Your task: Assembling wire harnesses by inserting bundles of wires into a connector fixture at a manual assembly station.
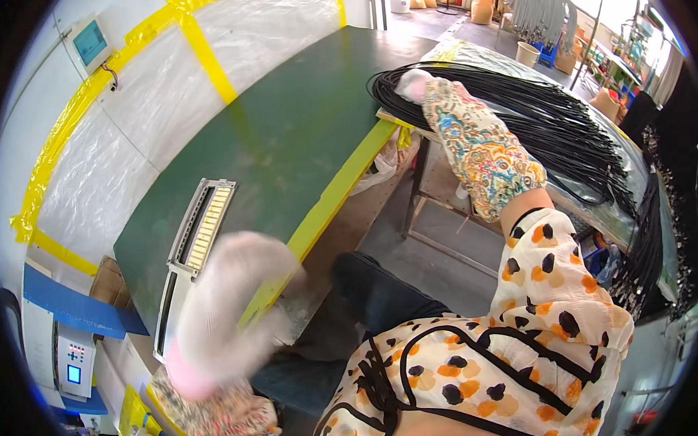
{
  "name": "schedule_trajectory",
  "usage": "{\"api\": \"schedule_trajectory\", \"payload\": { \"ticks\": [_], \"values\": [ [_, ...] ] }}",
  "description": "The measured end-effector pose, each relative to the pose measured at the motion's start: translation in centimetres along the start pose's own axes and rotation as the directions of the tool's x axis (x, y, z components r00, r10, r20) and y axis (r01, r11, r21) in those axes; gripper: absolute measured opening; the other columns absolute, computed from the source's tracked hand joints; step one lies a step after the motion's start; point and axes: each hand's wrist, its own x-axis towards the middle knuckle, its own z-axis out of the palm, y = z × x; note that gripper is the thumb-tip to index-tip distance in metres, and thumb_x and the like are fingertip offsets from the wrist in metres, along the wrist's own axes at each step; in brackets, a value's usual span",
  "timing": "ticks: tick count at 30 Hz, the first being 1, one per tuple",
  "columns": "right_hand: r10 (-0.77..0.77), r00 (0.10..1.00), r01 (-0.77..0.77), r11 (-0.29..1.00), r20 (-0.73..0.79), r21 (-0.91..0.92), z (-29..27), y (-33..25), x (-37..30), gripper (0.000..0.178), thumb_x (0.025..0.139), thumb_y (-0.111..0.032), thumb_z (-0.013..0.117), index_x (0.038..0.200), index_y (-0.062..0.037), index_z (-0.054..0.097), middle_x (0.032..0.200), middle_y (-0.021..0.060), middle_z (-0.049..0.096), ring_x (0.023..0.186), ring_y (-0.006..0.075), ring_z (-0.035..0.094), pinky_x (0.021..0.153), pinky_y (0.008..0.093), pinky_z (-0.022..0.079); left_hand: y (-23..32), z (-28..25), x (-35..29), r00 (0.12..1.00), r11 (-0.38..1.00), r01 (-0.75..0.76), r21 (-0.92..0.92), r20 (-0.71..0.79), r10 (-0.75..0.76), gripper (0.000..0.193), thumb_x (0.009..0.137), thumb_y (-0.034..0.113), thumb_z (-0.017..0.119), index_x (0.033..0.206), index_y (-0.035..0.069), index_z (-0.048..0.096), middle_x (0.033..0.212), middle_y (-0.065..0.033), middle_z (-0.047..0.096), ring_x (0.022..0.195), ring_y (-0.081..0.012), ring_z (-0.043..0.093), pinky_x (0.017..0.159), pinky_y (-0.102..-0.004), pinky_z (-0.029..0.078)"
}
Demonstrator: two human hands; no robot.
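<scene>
Showing, left of centre, a slotted strip (209,227) lying on the green table (285,143), presumably keeping its slots facing up for easy access. Showing, at lower left, the gloved left hand (236,291) badly blurred near the strip, leaving finger opening and any hold impossible to tell. Showing, above and right of centre, the gloved right hand (413,85) resting at the looped end of the black cables (546,126), probably using the bend as a gathering point; showing fingers too poorly for judging opening or grip. Fanning the cables rightward, presumably limiting tangles.
</scene>
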Motion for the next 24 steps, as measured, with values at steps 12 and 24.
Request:
{"api": "schedule_trajectory", "payload": {
  "ticks": [12, 24],
  "values": [
    [-0.16, 0.987, 0.138, 0.848, -0.001, 0.511, -3.2, -6.6, -4.4, 0.037, 0.079, -0.027, 0.068, 0.1, 0.0016, 0.062, 0.085, 0.0062, 0.065, 0.077, 0.0128, 0.057, 0.075, 0.0279, 0.045, -19.9, -5.1, -10.7, 0.533, 0.323, 0.836, 0.444, -0.516, -0.67, 0.044, 0.078, 0.031, 0.06, 0.116, 0.01, 0.053, 0.102, -0.0233, 0.056, 0.093, -0.0399, 0.057, 0.081, -0.0434, 0.046],
    [-0.129, 0.991, 0.068, 0.249, -0.036, 0.966, -4.7, -6.0, -5.6, 0.021, 0.08, -0.011, 0.061, 0.097, 0.0025, 0.06, 0.085, 0.0073, 0.065, 0.077, 0.0144, 0.06, 0.07, 0.0256, 0.046, -18.6, -5.9, -8.5, 0.372, 0.097, 0.875, 0.473, -0.532, -0.761, 0.031, 0.08, 0.026, 0.054, 0.097, 0.0, 0.051, 0.086, -0.0271, 0.061, 0.085, -0.043, 0.059, 0.077, -0.0479, 0.046]
  ]
}}
